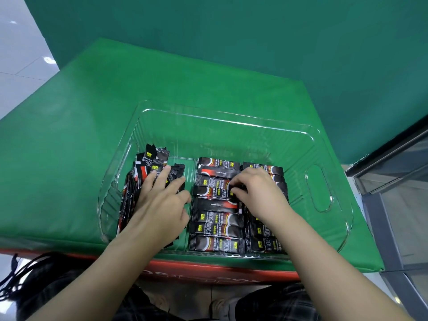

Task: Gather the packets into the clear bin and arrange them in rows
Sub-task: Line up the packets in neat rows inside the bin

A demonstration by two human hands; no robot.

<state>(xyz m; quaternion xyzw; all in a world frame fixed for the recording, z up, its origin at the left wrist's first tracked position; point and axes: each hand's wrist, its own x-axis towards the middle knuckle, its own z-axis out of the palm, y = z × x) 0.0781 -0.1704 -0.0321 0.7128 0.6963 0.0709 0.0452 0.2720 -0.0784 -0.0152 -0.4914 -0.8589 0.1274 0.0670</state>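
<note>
Black coffee packets (216, 224) in the clear bin (317, 188): flat rows under and just left of the right hand (259, 193), a loose upright bunch (150, 167) beneath the left hand (162, 202). Right fingers curled, pinching one packet's end. Left fingers straight, pressing on the bunch. Green mat (69, 158) under all.

The clear bin (318, 188) sits on green cloth. Inside it, black-and-red instant coffee packets (216, 220) lie flat in two stacked rows at centre and right; a looser bundle (139, 181) leans against the left wall.
</note>
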